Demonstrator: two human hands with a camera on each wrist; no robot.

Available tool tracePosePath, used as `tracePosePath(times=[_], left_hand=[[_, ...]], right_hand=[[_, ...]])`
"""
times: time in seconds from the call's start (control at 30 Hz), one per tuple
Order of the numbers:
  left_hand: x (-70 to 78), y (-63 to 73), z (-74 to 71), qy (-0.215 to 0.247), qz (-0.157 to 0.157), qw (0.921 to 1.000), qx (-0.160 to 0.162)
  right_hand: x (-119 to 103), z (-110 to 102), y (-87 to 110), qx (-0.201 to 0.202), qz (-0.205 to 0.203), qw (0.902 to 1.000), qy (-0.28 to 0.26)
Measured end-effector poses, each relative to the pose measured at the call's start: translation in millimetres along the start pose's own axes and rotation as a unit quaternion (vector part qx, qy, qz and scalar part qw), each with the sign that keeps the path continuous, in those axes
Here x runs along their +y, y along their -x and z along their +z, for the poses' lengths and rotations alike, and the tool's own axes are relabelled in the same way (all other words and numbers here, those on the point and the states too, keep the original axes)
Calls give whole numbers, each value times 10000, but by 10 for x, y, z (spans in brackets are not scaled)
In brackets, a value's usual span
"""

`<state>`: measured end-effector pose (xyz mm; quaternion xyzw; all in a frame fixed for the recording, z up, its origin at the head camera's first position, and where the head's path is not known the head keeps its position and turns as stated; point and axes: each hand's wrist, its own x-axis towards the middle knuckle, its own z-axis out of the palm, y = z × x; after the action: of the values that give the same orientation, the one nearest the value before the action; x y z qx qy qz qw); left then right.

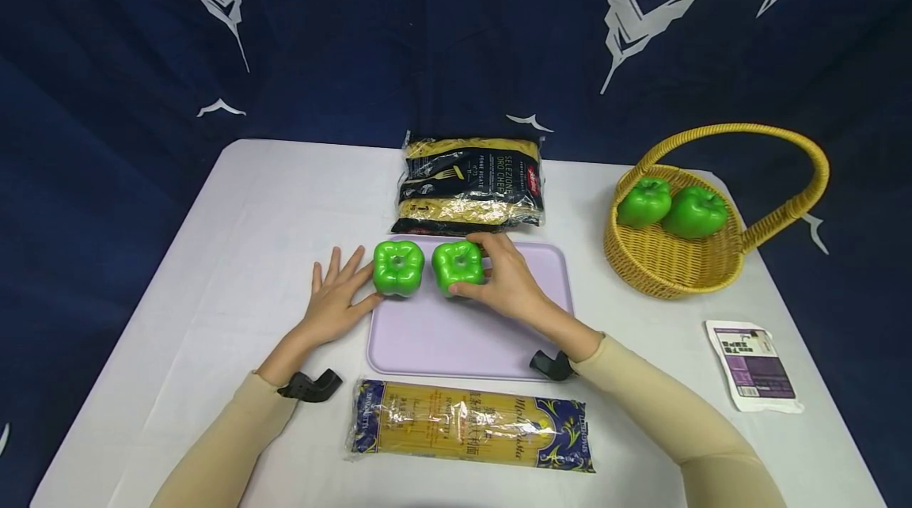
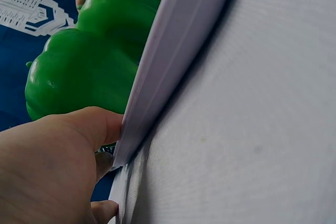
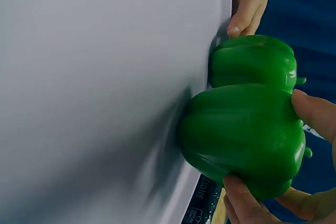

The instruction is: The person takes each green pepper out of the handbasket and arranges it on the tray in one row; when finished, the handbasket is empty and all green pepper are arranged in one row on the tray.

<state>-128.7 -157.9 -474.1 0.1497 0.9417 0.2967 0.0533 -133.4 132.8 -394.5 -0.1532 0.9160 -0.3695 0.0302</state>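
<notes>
Head: the right hand (image 1: 507,280) grips the right pepper (image 1: 457,267) on the tray's (image 1: 463,346) far side, just right of the left pepper (image 1: 398,268), which the spread-fingered left hand is nearer. Left wrist: the left hand's (image 2: 52,161) thumb touches the tray edge. Right wrist: the gripped pepper stands stem-up, hands apart.

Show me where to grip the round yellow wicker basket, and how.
Probably best at the top of its arched woven handle, from above, fingers curling beneath: the arch stands above the basket, and the two shiny green bell peppers sit lower, inside.
</notes>
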Motion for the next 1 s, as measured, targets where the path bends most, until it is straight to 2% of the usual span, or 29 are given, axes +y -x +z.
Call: tracePosePath(times=[0.13, 0.33, 0.5, 0.73, 1.0], left_hand=[[7, -4, 1, 6, -3, 10000, 0], [10, -7, 0, -6, -1, 10000, -15], [8, 0, -6, -18, -4, 10000, -29], [-7, -6, 5, -29, 19, 10000, -29], [-1, -4, 2, 4, 29, 10000, -14]], right_hand=[[-1, 2, -2, -25, -20, 10000, 14], [-14, -25, 30, -144, 21, 9996, -237], [-7, -32, 58, -168, 25, 9998, -136], [7, -30, 82, -339, 154, 9963, -777], [59, -155, 157, -234, 9, 9971, -729]])
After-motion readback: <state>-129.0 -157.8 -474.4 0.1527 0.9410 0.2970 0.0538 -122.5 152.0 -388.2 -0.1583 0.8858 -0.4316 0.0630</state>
